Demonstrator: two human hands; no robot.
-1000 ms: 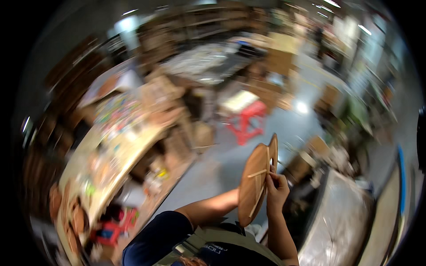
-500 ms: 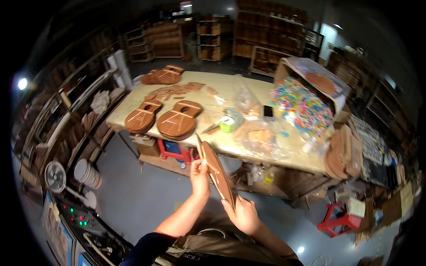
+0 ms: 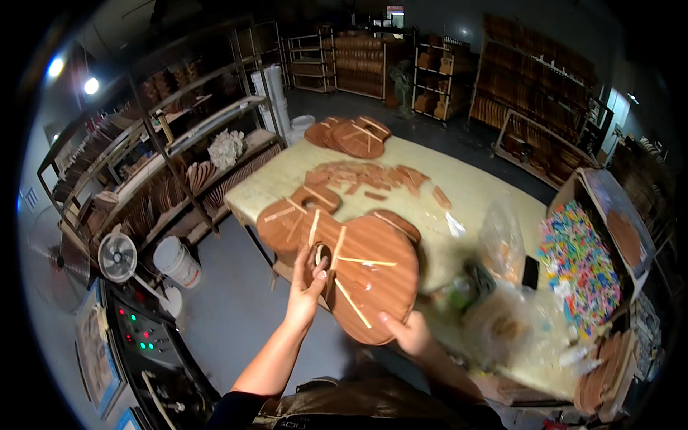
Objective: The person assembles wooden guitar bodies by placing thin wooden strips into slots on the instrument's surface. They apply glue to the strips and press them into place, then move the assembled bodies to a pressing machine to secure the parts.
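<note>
Between my two hands is a thin, guitar-shaped wooden soundboard (image 3: 387, 261) with pale brace strips glued across its face and a round hole. It is tilted with the braced face toward me, in front of the table's near edge. My left hand (image 3: 304, 292) grips it around the sound hole and waist, its fingertips partly hidden. At the rounded lower end, my right hand (image 3: 411, 334) clasps the rim, thumb on the face and fingers out of sight behind. Just beyond lies a similar braced soundboard (image 3: 276, 218), and another soundboard (image 3: 398, 223) shows partly past the held one.
The pale table (image 3: 466, 168) carries wood offcuts (image 3: 365, 175), a far pile of soundboards (image 3: 360, 139), plastic bags (image 3: 504, 240), a dark phone (image 3: 530, 271) and a box of colourful small pieces (image 3: 582, 258). Leftward are a fan (image 3: 117, 256), a white bucket (image 3: 177, 261) and shelving (image 3: 208, 154).
The soundboard has turned from nearly edge-on to face me, and rises over the table's near edge. Both hands keep hold of it. The view has swung leftward.
</note>
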